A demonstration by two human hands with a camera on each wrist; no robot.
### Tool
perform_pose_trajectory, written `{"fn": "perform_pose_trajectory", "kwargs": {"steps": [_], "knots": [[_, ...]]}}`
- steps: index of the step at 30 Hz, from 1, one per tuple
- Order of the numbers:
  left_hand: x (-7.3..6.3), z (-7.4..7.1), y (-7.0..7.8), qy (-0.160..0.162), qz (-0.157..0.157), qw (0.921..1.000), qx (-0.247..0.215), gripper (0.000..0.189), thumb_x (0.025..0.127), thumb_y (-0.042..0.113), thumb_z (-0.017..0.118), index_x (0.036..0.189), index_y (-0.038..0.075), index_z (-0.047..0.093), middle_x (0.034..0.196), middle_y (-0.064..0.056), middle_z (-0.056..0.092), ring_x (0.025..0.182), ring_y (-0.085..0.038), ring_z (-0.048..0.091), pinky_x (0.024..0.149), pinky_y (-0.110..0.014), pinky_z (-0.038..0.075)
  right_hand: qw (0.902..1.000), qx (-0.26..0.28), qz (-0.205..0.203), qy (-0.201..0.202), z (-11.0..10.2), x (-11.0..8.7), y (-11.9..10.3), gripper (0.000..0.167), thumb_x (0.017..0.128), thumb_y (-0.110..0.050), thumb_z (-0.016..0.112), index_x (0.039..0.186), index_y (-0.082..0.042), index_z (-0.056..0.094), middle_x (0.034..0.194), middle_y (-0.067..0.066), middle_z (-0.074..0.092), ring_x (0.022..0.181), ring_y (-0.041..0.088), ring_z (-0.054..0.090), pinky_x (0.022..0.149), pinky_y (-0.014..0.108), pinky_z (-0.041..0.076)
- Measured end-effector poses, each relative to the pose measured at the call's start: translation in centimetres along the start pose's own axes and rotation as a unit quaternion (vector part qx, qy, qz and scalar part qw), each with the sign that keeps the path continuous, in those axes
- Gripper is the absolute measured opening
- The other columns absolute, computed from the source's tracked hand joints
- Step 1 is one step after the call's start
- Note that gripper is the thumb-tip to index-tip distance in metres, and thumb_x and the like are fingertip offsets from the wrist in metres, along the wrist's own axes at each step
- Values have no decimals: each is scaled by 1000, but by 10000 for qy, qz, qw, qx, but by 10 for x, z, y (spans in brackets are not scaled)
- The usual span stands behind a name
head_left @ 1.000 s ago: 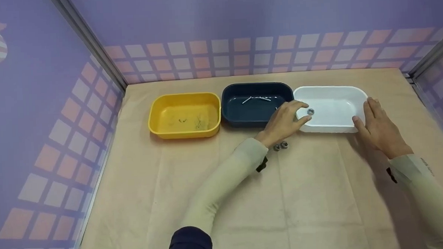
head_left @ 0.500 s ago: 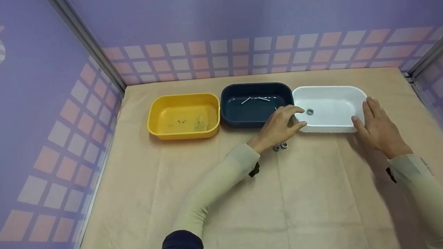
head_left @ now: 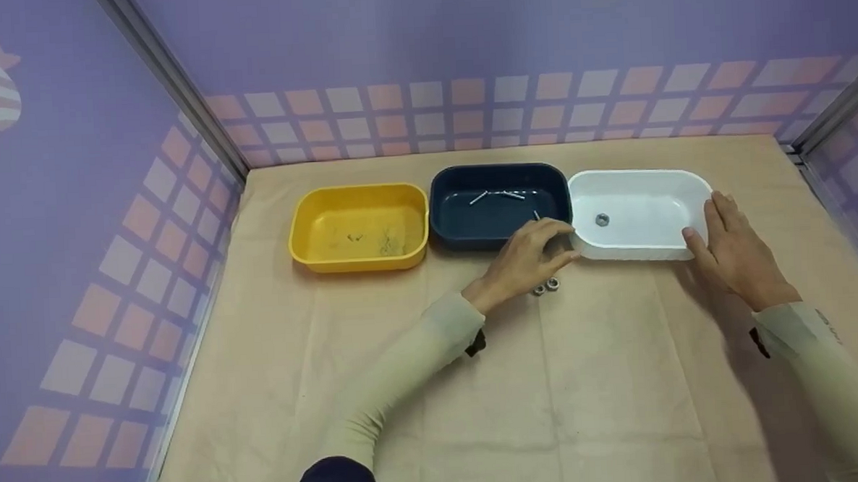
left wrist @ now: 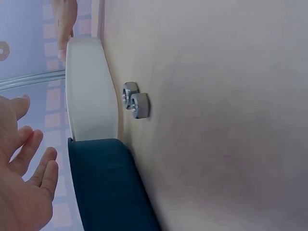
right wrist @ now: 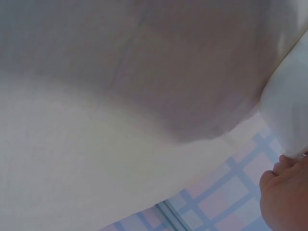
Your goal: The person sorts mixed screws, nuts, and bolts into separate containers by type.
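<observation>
My left hand (head_left: 524, 262) hovers at the front right corner of the dark blue tray (head_left: 501, 241), thumb and fingers apart with nothing between them. Just below it, two metal nuts (left wrist: 140, 106) sit side by side on the cloth. One more nut (head_left: 602, 220) lies inside the white tray (head_left: 632, 252). Against that tray's right end rests my right hand (head_left: 745, 256), fingers straight along the outside and thumb by the front corner. Thin metal pins (head_left: 514, 194) lie in the blue tray, one partly hidden behind the left hand.
To the left stands a yellow tray (head_left: 361, 264) with a few small dark thin pieces in it. The three trays form a row on the beige cloth (head_left: 494, 412). Patterned panels (head_left: 391, 47) enclose the back and sides.
My left hand has drawn back leftward from over the white tray's edge, leaving the nut in that tray. My right hand has stayed at the tray's right end.
</observation>
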State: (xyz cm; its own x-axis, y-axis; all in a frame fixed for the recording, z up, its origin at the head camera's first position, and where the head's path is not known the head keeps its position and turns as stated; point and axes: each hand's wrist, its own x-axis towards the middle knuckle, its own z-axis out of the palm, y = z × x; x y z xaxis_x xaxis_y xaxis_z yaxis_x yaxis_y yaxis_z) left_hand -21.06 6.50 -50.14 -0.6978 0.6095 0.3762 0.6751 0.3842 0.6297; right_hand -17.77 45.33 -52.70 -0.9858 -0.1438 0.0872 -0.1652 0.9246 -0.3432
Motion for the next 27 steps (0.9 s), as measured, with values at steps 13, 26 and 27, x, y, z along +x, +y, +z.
{"fn": "perform_pose_trajectory", "kwargs": {"steps": [13, 26, 27], "knots": [[-23, 8, -7, -69, -194, 9984, -533, 41, 103, 25, 75, 137, 3, 68, 137, -10, 70, 129, -26, 65, 112, -27, 50, 10000, -10, 69, -19, 1, 0, -1, 86, 115, -50, 31, 164, 16, 6, 174, 36, 2, 162, 54, 0, 132, 64, 5], [-37, 13, -22, -465, -495, 9950, -726, 45, 99, 22, 79, 137, 1, 67, 136, -12, 70, 125, -30, 68, 106, -28, 54, 9999, 104, 16, 10, 0, 2, -1, 85, 115, -48, 33, 164, 16, 7, 173, 37, 3, 162, 56, 1, 132, 65, 5], [-38, 13, -23, -489, -520, 9946, -748, 45, 99, 22, 79, 137, 1, 67, 135, -12, 70, 124, -30, 68, 107, -30, 55, 9999, 105, 24, -2, 0, 2, -1, 85, 115, -48, 33, 164, 16, 7, 173, 37, 3, 162, 56, 1, 132, 64, 5]]}}
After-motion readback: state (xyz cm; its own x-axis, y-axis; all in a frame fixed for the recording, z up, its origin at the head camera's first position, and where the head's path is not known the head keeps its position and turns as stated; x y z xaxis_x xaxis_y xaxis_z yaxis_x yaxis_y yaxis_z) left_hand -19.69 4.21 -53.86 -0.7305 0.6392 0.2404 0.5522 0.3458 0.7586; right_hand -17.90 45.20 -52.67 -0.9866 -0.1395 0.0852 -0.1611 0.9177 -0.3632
